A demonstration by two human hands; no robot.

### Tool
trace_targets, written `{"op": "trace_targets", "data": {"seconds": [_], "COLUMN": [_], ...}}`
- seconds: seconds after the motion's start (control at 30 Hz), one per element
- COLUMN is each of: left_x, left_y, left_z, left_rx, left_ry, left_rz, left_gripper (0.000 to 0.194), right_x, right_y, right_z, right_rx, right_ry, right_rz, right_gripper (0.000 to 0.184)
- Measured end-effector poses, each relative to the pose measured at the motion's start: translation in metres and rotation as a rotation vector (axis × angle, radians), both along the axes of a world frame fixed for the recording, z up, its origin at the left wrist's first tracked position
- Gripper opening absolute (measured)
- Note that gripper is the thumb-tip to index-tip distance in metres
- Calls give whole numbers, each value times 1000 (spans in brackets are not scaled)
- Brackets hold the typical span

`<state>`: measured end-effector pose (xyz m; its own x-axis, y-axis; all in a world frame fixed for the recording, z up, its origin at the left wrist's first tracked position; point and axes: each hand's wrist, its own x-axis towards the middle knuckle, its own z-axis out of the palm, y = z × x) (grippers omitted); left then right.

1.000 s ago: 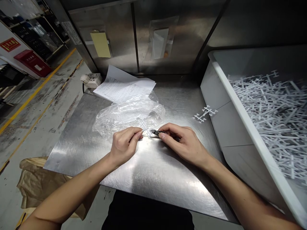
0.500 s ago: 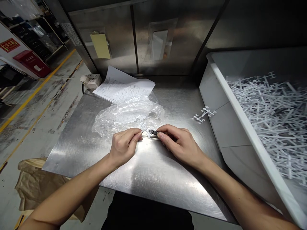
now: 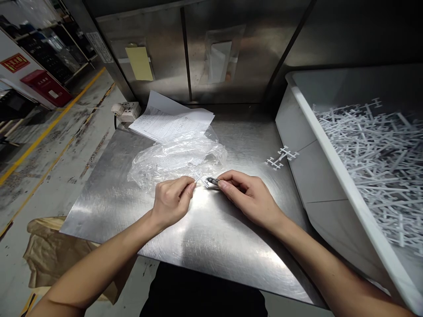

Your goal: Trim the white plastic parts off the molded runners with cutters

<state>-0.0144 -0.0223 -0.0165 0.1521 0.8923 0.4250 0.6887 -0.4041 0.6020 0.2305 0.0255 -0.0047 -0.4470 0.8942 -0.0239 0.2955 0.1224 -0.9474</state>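
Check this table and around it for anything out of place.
One white plastic piece lies alone beside the tub, though many similar pieces are piled inside. A brown sheet lies crumpled below the table at left, perhaps dropped. Nothing looks odd in the left hand, holding a white part, or the right hand, holding a tool.

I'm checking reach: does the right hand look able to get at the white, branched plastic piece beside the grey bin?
Probably yes: the right hand holds a dark metallic tool, but nothing visible blocks its way to the white branched piece.
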Motion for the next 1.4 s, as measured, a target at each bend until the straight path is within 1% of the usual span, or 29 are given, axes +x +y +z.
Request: {"op": "trace_targets", "data": {"seconds": [0.17, 0.4, 0.67, 0.83, 1.03, 1.2, 1.3, 1.4], "left_x": [-1, -1, -1, -1, -1, -1, 0, 1], "left_y": [0, 0, 0, 0, 0, 0, 0, 0], "left_z": [-1, 0, -2, -2, -4, -4, -2, -2], "left_rx": [18, 51, 145, 145, 82, 35, 55, 97], "left_ry": [0, 41, 119, 155, 176, 150, 115, 64], "left_rz": [-2, -8, -17, -8, 7, 4, -30, -115], "left_gripper": [18, 18, 18, 18, 21, 20, 19, 17], "right_x": [1, 1, 0, -3, -7, -9, -7, -4], "right_y": [-3, -3, -5, -6, -8, -9, -6, -2], "right_z": [5, 6, 8, 7, 6, 11, 12, 10], "right_rx": [13, 25, 58, 13, -93, -147, -129, -57], "right_ry": [6, -14, -35, -11, 35, 80, 97, 68], "right_rz": [37, 43, 38, 45, 11, -23, -75, -132], "right_gripper": [28, 27, 28, 30, 34, 34, 31, 29]}}
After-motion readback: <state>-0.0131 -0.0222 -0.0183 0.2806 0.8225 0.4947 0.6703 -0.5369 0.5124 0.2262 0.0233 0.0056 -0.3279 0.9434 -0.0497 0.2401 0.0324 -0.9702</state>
